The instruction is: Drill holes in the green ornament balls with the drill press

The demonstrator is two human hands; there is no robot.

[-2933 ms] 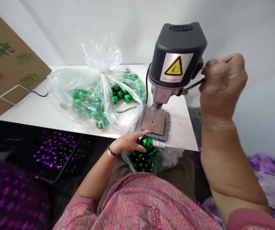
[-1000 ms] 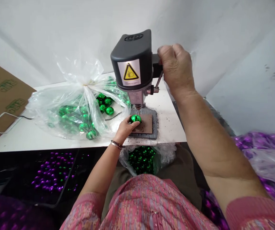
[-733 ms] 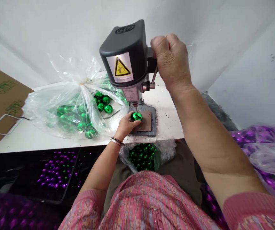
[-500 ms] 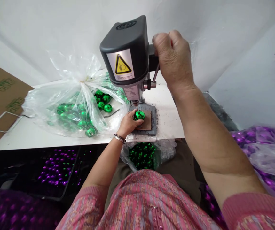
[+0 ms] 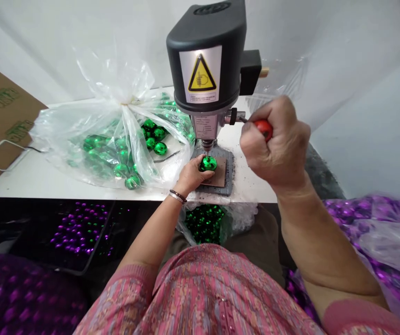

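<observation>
- Near the centre of the frame, the left hand point(image 5: 190, 177) grips one green ball point(image 5: 208, 164) from its left side, thumb along the near edge, fingers parted just as wide as the ball.
- Right of centre, the right hand point(image 5: 281, 145) is curled into a fist around the red knob point(image 5: 264, 129), part of which shows beside the fingers.
- Upper centre holds the dark drill press point(image 5: 207, 60); its thin bit point(image 5: 207, 153) points down, long axis nearly vertical, tip at the ball's top. Whether it has gone in cannot be told.
- Directly under the bit, the ball is held over the brown board point(image 5: 220, 174); being round, it shows no clear long axis.
- Left of centre, a clear bag point(image 5: 133, 135) with more green balls point(image 5: 160, 148) lies on the white table point(image 5: 11, 186).
</observation>
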